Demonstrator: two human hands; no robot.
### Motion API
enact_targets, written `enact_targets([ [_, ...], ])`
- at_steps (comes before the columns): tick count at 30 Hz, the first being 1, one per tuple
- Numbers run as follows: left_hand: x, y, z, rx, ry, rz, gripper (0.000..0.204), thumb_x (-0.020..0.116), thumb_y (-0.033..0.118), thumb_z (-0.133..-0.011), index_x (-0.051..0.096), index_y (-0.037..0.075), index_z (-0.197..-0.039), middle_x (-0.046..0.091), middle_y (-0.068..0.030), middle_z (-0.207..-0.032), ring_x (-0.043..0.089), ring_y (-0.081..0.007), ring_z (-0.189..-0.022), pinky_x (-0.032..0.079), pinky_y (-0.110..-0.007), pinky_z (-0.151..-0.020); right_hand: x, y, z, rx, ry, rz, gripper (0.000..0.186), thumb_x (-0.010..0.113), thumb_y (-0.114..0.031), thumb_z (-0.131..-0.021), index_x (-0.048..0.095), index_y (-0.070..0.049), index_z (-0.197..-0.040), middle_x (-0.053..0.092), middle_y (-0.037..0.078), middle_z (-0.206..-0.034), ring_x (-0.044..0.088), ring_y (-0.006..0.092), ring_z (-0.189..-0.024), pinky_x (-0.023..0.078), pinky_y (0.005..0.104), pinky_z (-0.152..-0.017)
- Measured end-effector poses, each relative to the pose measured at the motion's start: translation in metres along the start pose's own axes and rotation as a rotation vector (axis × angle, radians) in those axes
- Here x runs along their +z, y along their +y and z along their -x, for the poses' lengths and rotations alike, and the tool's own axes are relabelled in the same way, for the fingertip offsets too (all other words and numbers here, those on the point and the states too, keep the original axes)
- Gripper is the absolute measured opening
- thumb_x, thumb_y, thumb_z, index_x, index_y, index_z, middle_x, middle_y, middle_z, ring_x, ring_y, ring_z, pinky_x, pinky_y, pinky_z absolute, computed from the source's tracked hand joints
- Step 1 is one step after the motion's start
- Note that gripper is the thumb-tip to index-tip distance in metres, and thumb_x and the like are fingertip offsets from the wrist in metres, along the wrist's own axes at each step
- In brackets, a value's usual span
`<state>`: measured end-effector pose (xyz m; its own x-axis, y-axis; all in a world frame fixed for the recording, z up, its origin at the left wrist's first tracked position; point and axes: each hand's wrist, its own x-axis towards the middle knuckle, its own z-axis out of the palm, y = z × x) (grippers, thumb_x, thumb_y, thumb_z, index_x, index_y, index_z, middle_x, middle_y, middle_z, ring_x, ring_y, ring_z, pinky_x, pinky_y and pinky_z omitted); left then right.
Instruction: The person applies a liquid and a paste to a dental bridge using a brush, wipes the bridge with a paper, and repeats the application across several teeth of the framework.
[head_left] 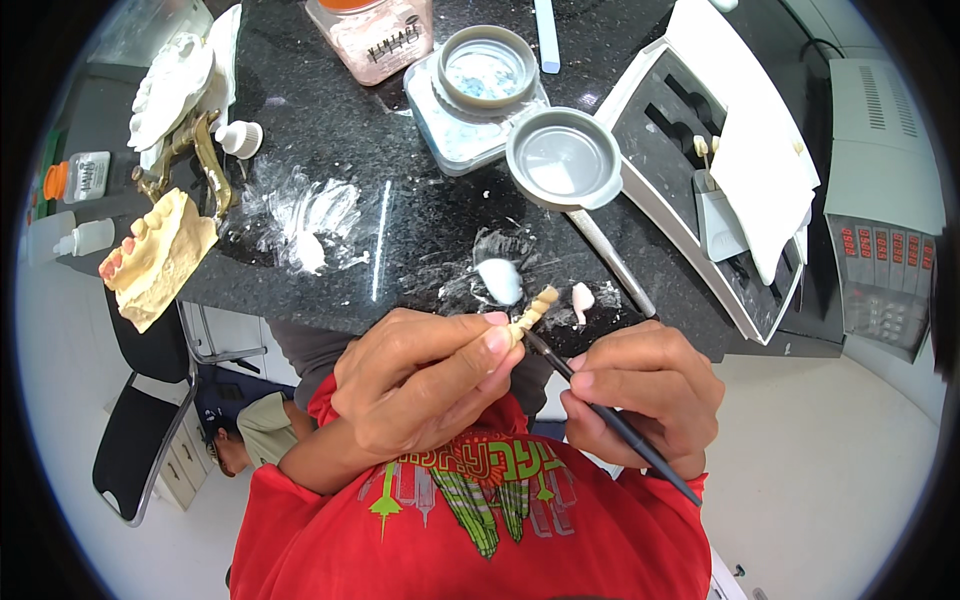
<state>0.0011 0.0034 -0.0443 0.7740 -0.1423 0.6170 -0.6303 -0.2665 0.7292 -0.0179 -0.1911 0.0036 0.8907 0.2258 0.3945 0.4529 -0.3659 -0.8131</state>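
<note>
Between the thumb and fingers of my left hand (420, 375) is a small tan dental bridge (537, 308), a short row of joined tooth shapes. My right hand (650, 395) grips a slim black brush (625, 430) like a pen. The brush tip touches or nearly touches the bridge; I cannot tell which. Just beyond my hands, a pale bluish-white mound of paste (500, 281) lies on the dark speckled counter (430, 240). A smaller pink dab (582, 300) sits to its right.
A yellowish plaster jaw model (160, 255) hangs on a brass articulator (205, 165) at left. Far side: a jar of pink powder (375, 35), a clear tub (460, 140) and a round grey dish (563, 158). A white case (655, 180) stands at right. Behind left, someone (262, 430) sits.
</note>
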Motion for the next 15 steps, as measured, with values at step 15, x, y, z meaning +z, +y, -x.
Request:
enact_targets([
  [15, -0.0016, -0.0006, 0.0012, 0.017, -0.025, 0.002, 0.041, 0.083, -0.005, -0.066, 0.071, 0.002, -0.105, 0.07, -0.0108, -0.092, 0.066, -0.0174, -0.067, 0.052, -0.025, -0.054, -0.0008, -0.0005, 0.0001, 0.012, -0.007, 0.004, 0.028, 0.081, 0.006, -0.068, 0.07, -0.003, -0.093, 0.067, 0.009, -0.089, 0.068, 0.0181, -0.071, 0.056, 0.0257, -0.058],
])
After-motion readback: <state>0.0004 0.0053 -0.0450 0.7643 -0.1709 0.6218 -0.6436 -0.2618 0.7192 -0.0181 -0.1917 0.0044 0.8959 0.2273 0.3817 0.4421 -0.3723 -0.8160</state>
